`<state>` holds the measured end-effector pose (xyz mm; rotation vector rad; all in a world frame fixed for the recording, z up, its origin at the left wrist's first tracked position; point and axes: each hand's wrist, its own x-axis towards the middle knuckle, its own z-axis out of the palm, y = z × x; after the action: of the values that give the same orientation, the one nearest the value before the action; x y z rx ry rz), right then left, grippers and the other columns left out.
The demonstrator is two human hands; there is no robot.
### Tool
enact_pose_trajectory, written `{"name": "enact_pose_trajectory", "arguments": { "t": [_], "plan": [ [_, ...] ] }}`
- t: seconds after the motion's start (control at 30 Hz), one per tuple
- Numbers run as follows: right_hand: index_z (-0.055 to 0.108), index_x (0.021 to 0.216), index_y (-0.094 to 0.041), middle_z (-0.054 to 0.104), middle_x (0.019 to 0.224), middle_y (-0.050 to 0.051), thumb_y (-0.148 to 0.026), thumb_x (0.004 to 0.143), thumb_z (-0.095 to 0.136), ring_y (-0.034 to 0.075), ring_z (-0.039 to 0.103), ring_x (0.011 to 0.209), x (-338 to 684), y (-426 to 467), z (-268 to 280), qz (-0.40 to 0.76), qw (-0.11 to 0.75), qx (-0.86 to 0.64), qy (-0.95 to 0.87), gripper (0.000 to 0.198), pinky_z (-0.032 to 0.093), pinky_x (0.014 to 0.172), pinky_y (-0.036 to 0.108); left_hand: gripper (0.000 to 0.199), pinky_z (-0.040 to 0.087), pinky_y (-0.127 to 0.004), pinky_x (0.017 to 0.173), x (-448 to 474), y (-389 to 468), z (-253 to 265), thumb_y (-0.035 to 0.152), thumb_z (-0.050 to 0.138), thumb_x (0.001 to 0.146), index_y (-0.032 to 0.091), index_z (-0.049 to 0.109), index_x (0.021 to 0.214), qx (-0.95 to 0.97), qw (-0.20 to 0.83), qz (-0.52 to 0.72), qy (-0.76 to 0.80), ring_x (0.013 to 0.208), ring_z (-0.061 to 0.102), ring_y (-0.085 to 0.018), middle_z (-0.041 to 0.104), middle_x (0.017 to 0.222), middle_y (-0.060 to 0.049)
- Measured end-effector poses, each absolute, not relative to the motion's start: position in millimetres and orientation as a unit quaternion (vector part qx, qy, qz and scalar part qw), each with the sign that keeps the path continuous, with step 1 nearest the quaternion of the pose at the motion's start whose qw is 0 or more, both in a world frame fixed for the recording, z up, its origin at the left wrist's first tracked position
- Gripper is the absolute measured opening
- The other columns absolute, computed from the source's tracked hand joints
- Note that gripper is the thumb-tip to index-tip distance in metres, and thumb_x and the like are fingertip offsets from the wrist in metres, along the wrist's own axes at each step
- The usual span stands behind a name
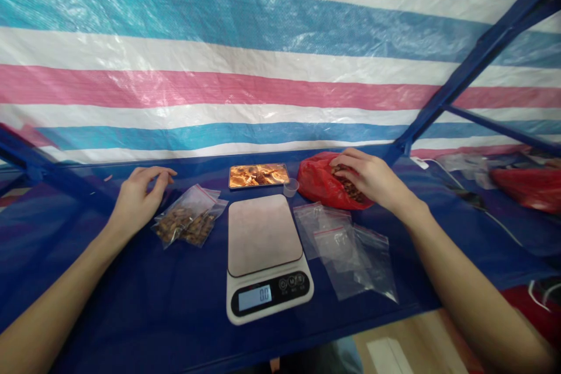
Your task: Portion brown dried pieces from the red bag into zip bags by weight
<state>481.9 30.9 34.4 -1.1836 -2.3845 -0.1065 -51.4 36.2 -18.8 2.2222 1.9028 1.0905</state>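
Note:
My right hand (367, 178) reaches into the mouth of a red plastic bag (319, 178). Its bent fingers close on small brown dried pieces (352, 190) inside; the fingertips are partly hidden. To the left, my left hand (142, 193) rests on the table with loosely bent fingers and nothing in them. Just beside it lie clear zip bags with brown pieces (188, 219). Between my hands stands a white kitchen scale (265, 239), its plate bare and its display reading 0.0. Several flat clear zip bags (346, 248) overlap to the right of the scale.
Behind the scale are a phone (258, 176) with a lit screen and a small clear plastic cup (290, 188). The blue table (175, 304) ends at a striped plastic sheet (219, 87). A blue metal frame (464, 76) rises at right, with another red bag (528, 187) beyond.

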Motion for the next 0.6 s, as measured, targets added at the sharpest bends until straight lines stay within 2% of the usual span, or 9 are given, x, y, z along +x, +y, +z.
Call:
{"name": "enact_pose_trajectory", "arguments": {
  "t": [0.27,0.4,0.6],
  "plan": [
    [0.076,0.102,-0.022,0.083,0.106,0.009,-0.015,0.098,0.061,0.028,0.078,0.097,481.5,36.4,31.2,-0.003,0.196,-0.433,-0.880,0.018,0.058,0.086,0.038,0.039,0.053,-0.044,0.100,-54.9,37.6,-20.4,0.050,0.045,0.099,0.024,0.073,0.093,0.719,0.006,0.339,0.607,0.105,0.069,-0.030,0.080,0.097,-0.007],
    [0.077,0.102,-0.022,0.083,0.105,0.010,-0.020,0.099,0.063,0.028,0.078,0.096,480.6,35.6,32.3,-0.014,0.222,-0.448,-0.866,0.014,0.059,0.086,0.038,0.040,0.052,-0.045,0.100,-56.1,39.0,-22.2,0.051,0.045,0.100,0.024,0.075,0.100,0.727,0.008,0.335,0.600,0.103,0.068,-0.031,0.079,0.094,-0.008],
    [0.077,0.100,-0.021,0.082,0.103,0.011,-0.025,0.100,0.064,0.029,0.077,0.093,484.2,34.8,36.4,-0.020,0.252,-0.477,-0.842,0.013,0.058,0.086,0.039,0.039,0.053,-0.046,0.099,-53.4,40.5,-24.6,0.050,0.045,0.098,0.025,0.075,0.098,0.735,0.009,0.329,0.593,0.103,0.069,-0.032,0.080,0.094,-0.008]
  ]
}}
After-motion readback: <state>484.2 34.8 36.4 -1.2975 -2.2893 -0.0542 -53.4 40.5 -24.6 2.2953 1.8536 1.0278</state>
